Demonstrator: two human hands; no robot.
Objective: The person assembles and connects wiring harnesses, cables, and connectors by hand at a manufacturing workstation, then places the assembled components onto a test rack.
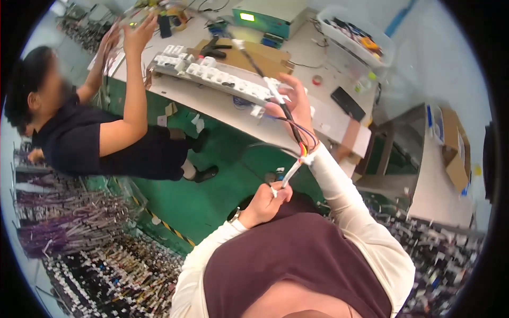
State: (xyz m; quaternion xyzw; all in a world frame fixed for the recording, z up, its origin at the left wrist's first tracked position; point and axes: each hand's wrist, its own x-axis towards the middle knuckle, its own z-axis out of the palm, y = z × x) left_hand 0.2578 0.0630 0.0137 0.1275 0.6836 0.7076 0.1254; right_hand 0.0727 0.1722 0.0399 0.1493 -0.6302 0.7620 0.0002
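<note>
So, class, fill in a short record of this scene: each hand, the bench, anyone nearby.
left hand: pinches the white end of a wire bundle
right hand: raised, gripping the same bundle near white connector blocks
bench: green box with lit display, clear bin
nearby: a person in a dark shirt, arms raised

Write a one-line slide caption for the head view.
Left hand and right hand hold a wire harness before a white connector fixture.
</note>
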